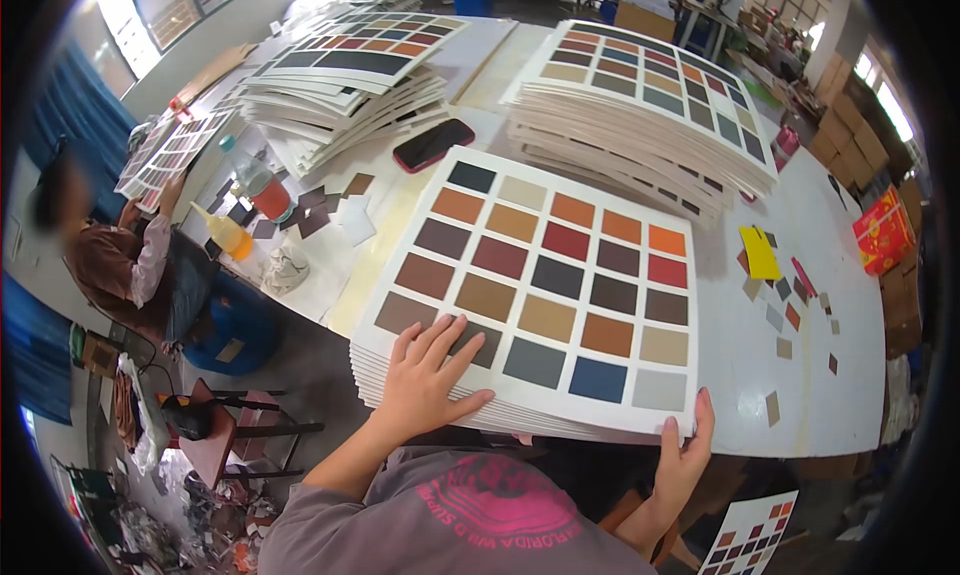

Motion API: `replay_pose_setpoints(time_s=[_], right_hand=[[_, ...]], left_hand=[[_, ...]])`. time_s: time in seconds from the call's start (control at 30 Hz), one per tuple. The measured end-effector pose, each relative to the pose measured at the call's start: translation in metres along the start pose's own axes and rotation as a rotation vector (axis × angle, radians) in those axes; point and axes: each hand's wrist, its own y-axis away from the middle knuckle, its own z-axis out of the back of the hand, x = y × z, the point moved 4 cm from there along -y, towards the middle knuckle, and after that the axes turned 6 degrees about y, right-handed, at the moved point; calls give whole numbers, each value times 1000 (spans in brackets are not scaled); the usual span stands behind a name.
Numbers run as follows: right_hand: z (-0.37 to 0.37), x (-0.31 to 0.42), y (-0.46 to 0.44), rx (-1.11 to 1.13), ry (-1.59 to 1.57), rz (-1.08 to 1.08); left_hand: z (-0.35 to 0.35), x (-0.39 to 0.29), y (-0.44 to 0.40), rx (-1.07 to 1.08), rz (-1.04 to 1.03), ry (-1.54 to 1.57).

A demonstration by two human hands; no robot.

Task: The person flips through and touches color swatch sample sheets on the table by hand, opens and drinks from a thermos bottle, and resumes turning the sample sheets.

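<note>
In front of me a stack of white colour swatch boards lies on the table, its top board carrying rows of brown, red, orange, grey and blue squares. My left hand rests on the lower left of that board, fingers spread over the bottom swatches. At the lower right corner, my right hand pinches the board's edge, thumb near the top face and fingers along the side. How many boards it grips is hidden.
Behind stand two more board stacks, a left stack and a right stack. Nearby are a phone, a drink bottle, a glue bottle, yellow paper and loose swatches. Another person sits at left holding a board.
</note>
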Motion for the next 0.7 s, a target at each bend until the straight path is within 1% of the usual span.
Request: replay_pose_setpoints(time_s=[0.03,0.1,0.13,0.17,0.23,0.33,0.37,0.4,0.47,0.5,0.57,0.6,0.7], right_hand=[[-4,7,-1,11,-341,-86],[-21,34,-6,24,-1004,-4],[-33,17,0,136,-1234,-99],[-50,2,6,125,-1274,-130],[-84,7,10,159,-1126,-368],[-99,9,0,116,-1028,-486],[-97,6,-1,47,-1025,-471],[-89,0,3,-22,-1023,-469],[-71,-12,6,-169,-1036,-452],[-61,-13,7,-215,-1022,-401],[-47,-21,9,-238,-1109,-386],[-45,-22,9,-211,-1169,-347],[-56,-17,13,-217,-795,-272]], left_hand=[[1,2,0,-9,7,15],[2,3,0,-9,16,38],[2,4,1,-4,18,39],[2,3,1,-4,8,35],[3,0,1,-7,-14,25],[2,-3,1,30,-16,37],[2,-2,0,41,-17,48],[4,-6,0,97,-11,100],[-1,-15,-1,137,-80,158],[-6,-20,-3,157,-116,190],[-15,-31,-7,170,-165,194],[-22,-36,-8,164,-183,179],[-31,-46,-12,114,-190,156]])
